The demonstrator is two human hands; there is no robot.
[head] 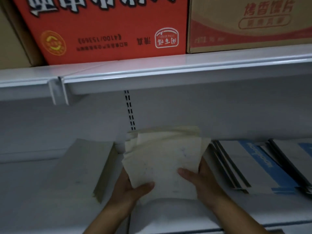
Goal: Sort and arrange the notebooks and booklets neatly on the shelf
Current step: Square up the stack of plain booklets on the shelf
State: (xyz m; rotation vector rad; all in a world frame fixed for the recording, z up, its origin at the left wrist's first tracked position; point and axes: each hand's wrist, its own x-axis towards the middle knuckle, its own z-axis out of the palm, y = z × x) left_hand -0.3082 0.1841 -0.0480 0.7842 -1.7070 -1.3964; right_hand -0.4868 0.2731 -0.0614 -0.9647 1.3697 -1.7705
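A fanned stack of cream booklets (162, 159) is held just above the white lower shelf (50, 191), in the middle of the view. My left hand (133, 188) grips its lower left corner, thumb on top. My right hand (200, 179) holds the right edge, thumb lying across the cover. The booklets' far ends are splayed and uneven. A second pile of pale booklets (91, 166) lies flat on the shelf to the left. To the right lie white and blue notebooks (263, 168) with dark spines, overlapping in a row.
The upper white shelf (168, 71) overhangs close above the hands. On it stand a red carton (104, 27), a brown carton (249, 22) and another brown box (11, 39) at the far left. A slotted upright (129, 110) runs down the back panel.
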